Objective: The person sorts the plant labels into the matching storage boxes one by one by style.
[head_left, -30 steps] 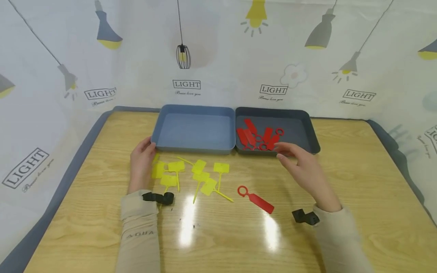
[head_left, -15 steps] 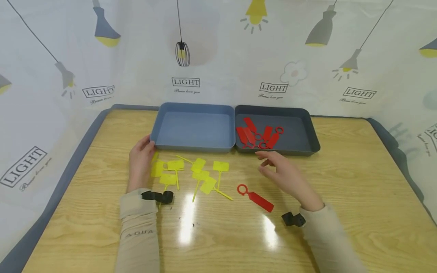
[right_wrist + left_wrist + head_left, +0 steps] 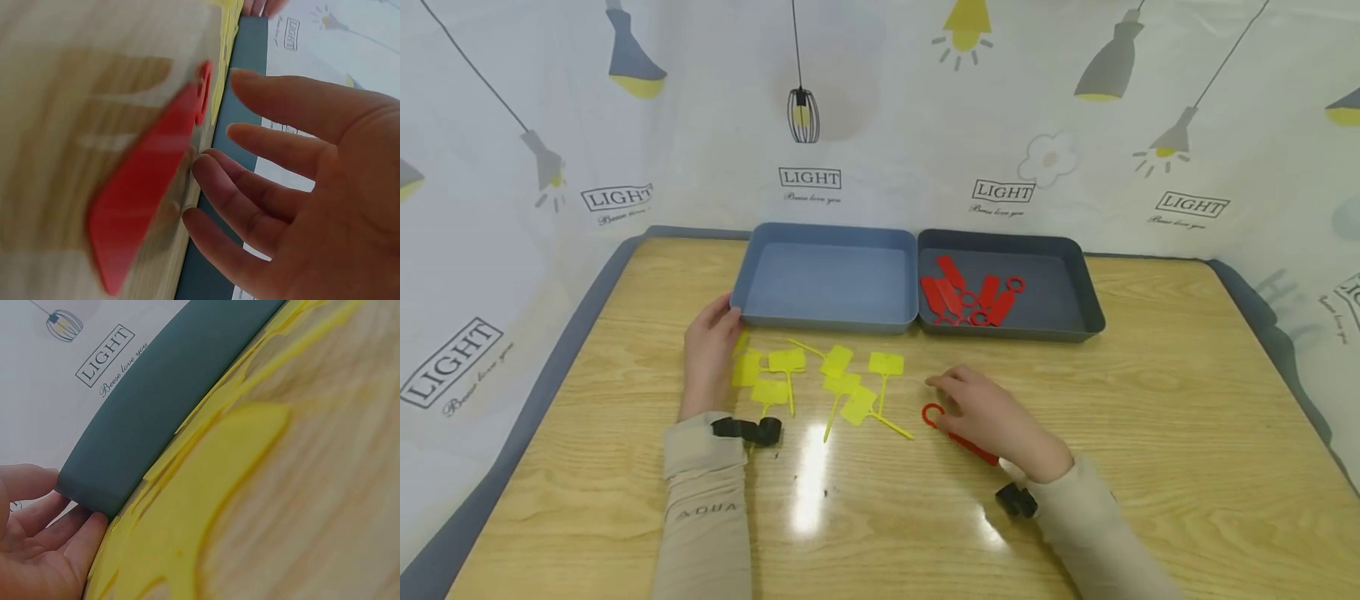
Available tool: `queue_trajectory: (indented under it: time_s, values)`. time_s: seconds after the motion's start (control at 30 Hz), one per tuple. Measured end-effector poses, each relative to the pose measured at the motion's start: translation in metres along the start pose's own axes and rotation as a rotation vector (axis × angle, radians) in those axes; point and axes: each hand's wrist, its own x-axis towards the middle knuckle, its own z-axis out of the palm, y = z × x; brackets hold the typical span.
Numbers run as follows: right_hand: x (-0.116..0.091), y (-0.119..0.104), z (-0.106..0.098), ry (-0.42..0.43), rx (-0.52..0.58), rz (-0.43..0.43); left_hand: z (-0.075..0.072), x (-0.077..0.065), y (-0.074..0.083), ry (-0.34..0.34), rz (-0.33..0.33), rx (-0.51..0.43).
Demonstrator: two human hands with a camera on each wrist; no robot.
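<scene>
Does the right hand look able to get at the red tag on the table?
Likely yes: the right hand, holding nothing, hovers close to the red tag, which lies uncovered in the right wrist view.

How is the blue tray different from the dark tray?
The blue tray is light blue inside, while the dark tray is dark gray inside. Red tags lie in the dark tray, but none in the blue tray. The left hand holds a corner of the blue tray; no hand touches the dark tray. Both have rounded corners and sit side by side on the table.
</scene>
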Motion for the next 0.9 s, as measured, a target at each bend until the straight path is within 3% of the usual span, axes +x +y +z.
queue_trajectory:
  time_s: [0.43, 0.9]
  values:
    - [-0.0041, -0.0112, 0.0033, 0.013, -0.044, -0.031, 0.0001, 0.0000, -0.0010, 0.003, -0.014, -0.003]
    - [-0.0058, -0.0093, 0.0053, 0.049, -0.048, -0.078, 0.0003, 0.0016, -0.0017, 0.020, -0.029, 0.089]
